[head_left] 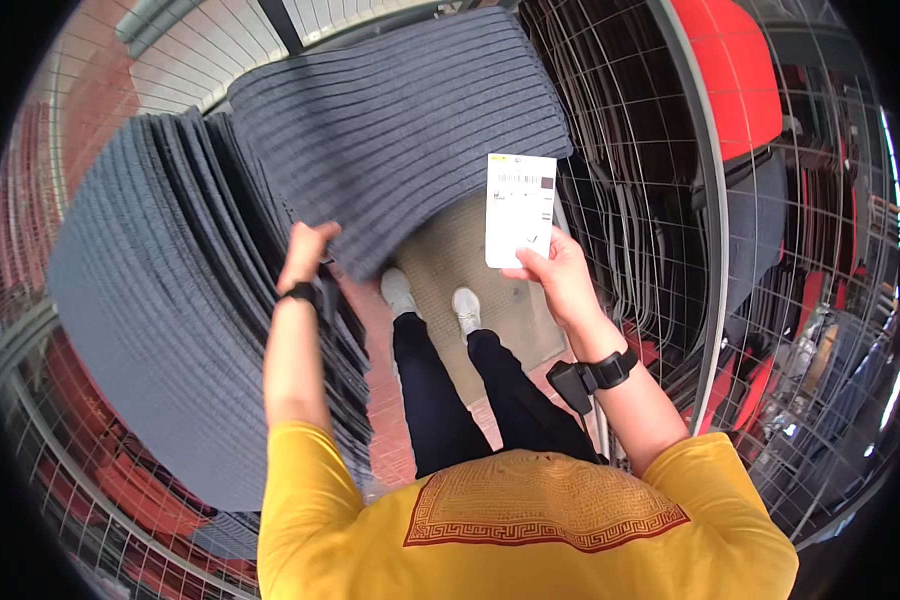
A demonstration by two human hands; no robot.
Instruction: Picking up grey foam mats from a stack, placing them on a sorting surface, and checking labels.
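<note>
My right hand (562,275) grips a white paper label (520,212) by its lower right corner, thumb on the front. Printing and a barcode cover its upper part, with a pen tick near the bottom. My left hand (308,252) is at the near left edge of a grey ribbed mat (400,120). Blur softens that corner of the mat, and most of my left fingers are hidden or smeared, so I cannot tell whether they hold it. Left of this hand leans a thick stack of similar grey mats (160,300), packed on edge.
Wire mesh panels (705,200) with metal frames enclose both sides. Dark mats (610,190) stand packed on the right, and a red piece (735,75) hangs beyond the mesh. Under the ribbed mat lies a beige board (450,240), near my white shoes (467,310).
</note>
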